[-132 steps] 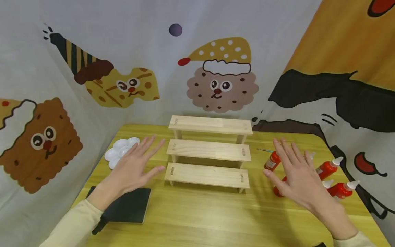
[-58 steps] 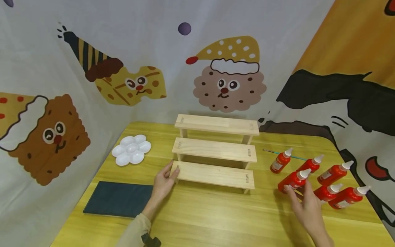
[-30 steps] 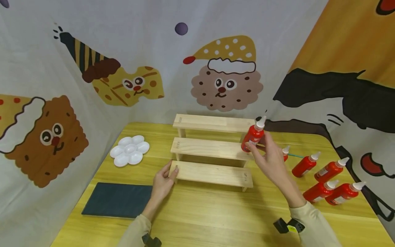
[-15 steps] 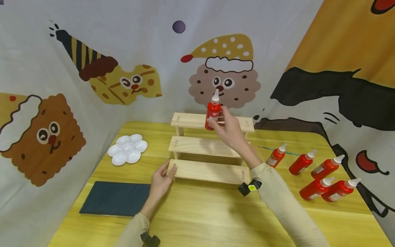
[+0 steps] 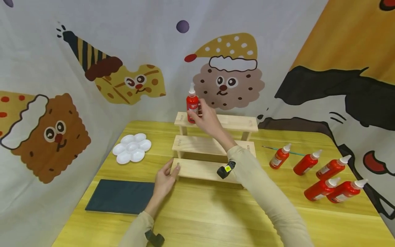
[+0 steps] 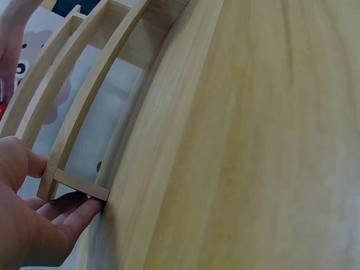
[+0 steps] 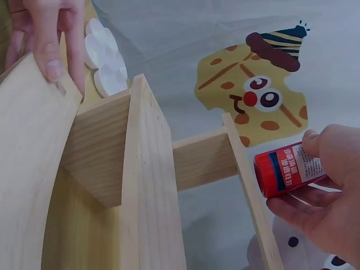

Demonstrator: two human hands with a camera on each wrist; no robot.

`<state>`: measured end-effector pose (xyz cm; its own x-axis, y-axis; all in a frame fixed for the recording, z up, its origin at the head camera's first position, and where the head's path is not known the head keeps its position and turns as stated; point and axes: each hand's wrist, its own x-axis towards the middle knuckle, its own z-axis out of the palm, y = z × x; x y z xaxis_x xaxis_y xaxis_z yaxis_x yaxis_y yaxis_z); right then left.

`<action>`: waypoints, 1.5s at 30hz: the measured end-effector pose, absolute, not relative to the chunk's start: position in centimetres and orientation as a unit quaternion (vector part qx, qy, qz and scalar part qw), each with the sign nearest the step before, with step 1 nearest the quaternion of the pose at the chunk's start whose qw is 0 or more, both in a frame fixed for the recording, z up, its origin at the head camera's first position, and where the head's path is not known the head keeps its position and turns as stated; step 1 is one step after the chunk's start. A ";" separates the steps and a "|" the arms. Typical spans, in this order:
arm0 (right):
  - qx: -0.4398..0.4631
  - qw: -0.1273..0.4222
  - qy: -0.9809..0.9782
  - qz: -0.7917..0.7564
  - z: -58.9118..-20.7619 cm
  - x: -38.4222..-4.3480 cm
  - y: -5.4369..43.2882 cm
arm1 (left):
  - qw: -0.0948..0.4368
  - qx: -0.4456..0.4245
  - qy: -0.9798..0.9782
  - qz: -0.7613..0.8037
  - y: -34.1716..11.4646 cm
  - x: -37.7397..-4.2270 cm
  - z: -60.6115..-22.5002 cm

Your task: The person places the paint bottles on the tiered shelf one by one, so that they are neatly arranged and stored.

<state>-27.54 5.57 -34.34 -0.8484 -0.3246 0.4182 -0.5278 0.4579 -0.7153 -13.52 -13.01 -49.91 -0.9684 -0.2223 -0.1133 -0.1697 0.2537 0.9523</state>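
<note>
A pale wooden three-tier stand [image 5: 200,144] stands in the middle of the table. At its front left, my left hand [image 5: 164,181] pinches the end of the lowest shelf, thumb on top; in the left wrist view its fingers [image 6: 79,219] reach round the support underneath. My right hand [image 5: 210,120] grips a red squeeze bottle [image 5: 192,103] with a white pointed nozzle. Upright, the bottle is at the left end of the top shelf [image 5: 234,121]. In the right wrist view its base [image 7: 263,175] is right at the shelf's surface, and the fingers and thumb wrap its labelled side.
Several more red squeeze bottles [image 5: 319,189] stand on the right of the table, with a thin brush [image 5: 296,153] behind them. A white flower-shaped palette [image 5: 132,147] lies at the back left, and a dark flat board [image 5: 120,196] in front of it. A printed cloth [image 5: 172,109] hangs behind.
From above the table, my right hand has gone to a red bottle at the right, lifted it and carried it left to the top shelf. My left hand has taken hold of the lowest shelf's end.
</note>
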 end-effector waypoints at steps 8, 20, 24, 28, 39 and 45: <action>0.230 0.090 -0.855 0.456 -34.5 -28.1 5.4 | 0.021 0.119 -0.783 -0.610 -12.4 -13.7 -50.2; 0.235 0.081 -0.855 0.456 -32.2 -26.6 7.7 | 0.016 0.116 -0.778 -0.618 -12.5 -13.9 -49.9; 0.225 0.093 -0.859 0.451 -31.3 -25.9 9.4 | 0.018 0.119 -0.778 -0.617 -12.6 -13.8 -50.0; 0.208 0.118 -0.860 0.452 -31.0 -24.5 11.2 | 0.017 0.125 -0.781 -0.612 -13.0 -13.4 -50.2; 0.178 0.192 -0.854 0.450 -31.7 -19.2 16.5 | 0.020 0.126 -0.784 -0.608 -13.3 -13.0 -50.3; 0.157 0.214 -0.861 0.434 -33.0 -16.4 19.8 | 0.022 0.123 -0.784 -0.608 -12.8 -13.0 -50.1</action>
